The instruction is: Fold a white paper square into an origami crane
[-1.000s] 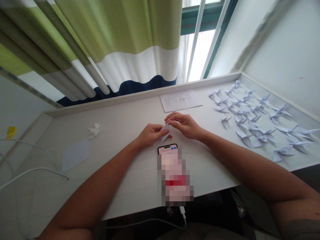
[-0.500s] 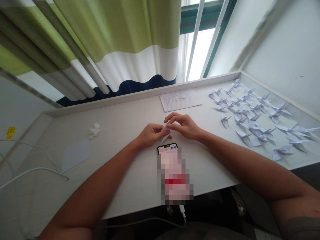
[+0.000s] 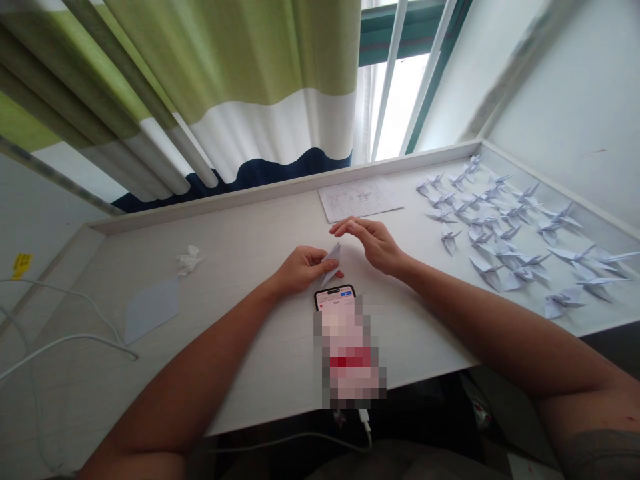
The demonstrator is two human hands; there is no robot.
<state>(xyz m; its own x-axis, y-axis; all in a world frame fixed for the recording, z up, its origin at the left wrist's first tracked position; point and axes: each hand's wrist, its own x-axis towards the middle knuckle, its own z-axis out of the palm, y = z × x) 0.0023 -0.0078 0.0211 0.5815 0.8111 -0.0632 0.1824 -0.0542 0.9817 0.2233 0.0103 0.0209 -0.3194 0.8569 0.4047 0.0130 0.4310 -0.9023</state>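
Observation:
A small piece of white folded paper (image 3: 331, 261) is pinched between the thumb and fingers of my left hand (image 3: 301, 269), just beyond the phone. It comes to a point at the top; its lower part is partly covered by the thumb. My right hand (image 3: 374, 245) hovers to the right of the paper, apart from it, with its fingers stretched out and slightly curved, holding nothing. Below both hands lies a phone (image 3: 336, 300) with a lit screen, mostly blurred out.
Several folded paper cranes (image 3: 505, 227) cover the table's right side. A printed sheet (image 3: 360, 199) lies at the back. On the left are a square of paper (image 3: 153, 310), a crumpled tissue (image 3: 189, 260) and a white cable (image 3: 75, 338). Another cable (image 3: 364, 420) meets the phone's lower end.
My right hand has let go of the folded paper and moved up and slightly right, its fingers straightening. My left hand keeps its pinch in nearly the same place.

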